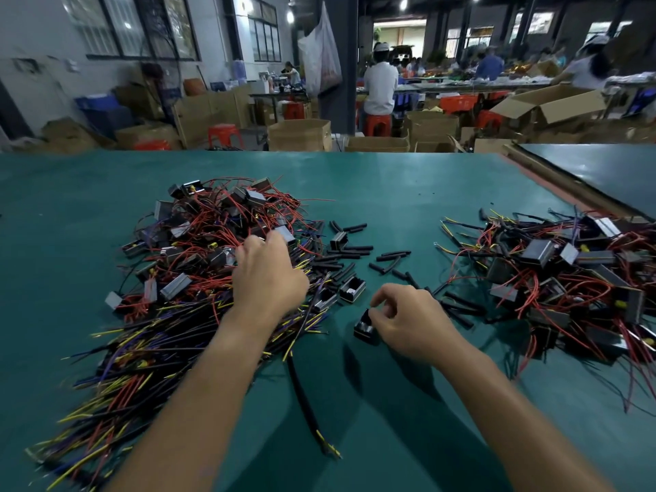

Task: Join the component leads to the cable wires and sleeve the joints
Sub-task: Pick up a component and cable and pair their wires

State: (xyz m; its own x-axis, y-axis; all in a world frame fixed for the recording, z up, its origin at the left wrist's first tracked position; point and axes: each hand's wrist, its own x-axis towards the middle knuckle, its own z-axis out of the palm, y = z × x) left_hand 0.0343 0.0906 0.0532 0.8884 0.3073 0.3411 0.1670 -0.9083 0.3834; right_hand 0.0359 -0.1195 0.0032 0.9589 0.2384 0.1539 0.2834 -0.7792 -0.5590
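Here right hand (pixel 408 321) pinches component (pixel 365 331) near sleeves (pixel 390 258); left hand (pixel 266 275) amid wires (pixel 170 335), perhaps gripping.

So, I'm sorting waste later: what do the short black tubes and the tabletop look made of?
The short black tubes: matte, some bent, so probably soft plastic sleeving. The tabletop: smooth green sheet with a dull sheen, likely rubber or vinyl mat; which one is unclear.
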